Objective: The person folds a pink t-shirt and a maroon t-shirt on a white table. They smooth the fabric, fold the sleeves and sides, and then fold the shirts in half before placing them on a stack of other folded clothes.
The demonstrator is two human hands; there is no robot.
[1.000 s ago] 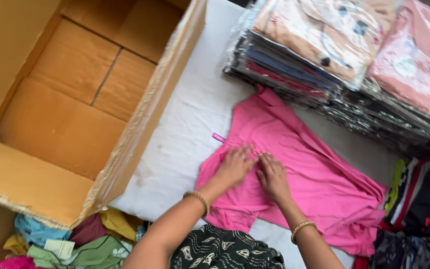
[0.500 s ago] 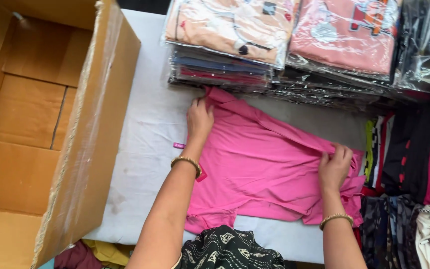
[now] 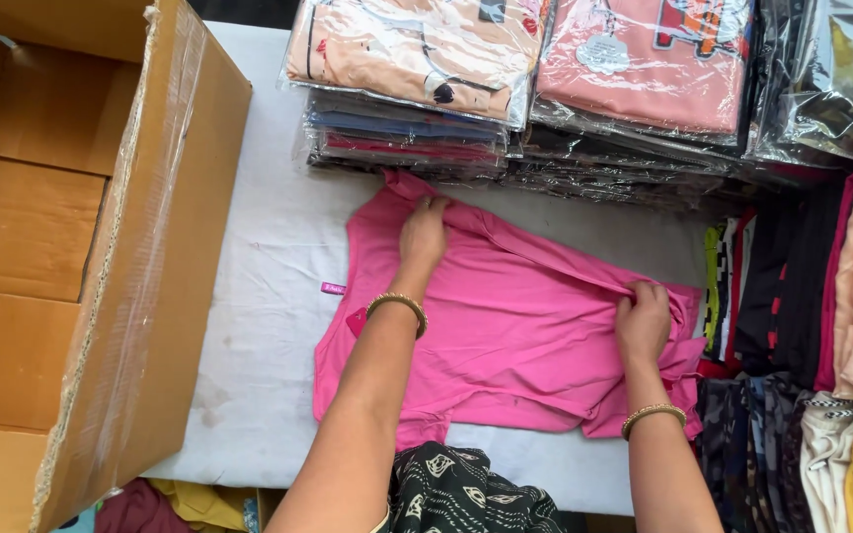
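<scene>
Pink T-shirt (image 3: 515,336) spread on white table (image 3: 269,247), fold pinched by left hand (image 3: 425,232) at 11 o'clock, by right hand (image 3: 643,321) at 3 o'clock, cardboard box (image 3: 71,257) at 9 o'clock.

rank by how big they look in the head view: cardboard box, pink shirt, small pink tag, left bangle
1. cardboard box, cut off by the frame and nearer the camera, so its lead is unsure
2. pink shirt
3. left bangle
4. small pink tag

Head camera looks steeply down, close over the white table (image 3: 269,247).
</scene>
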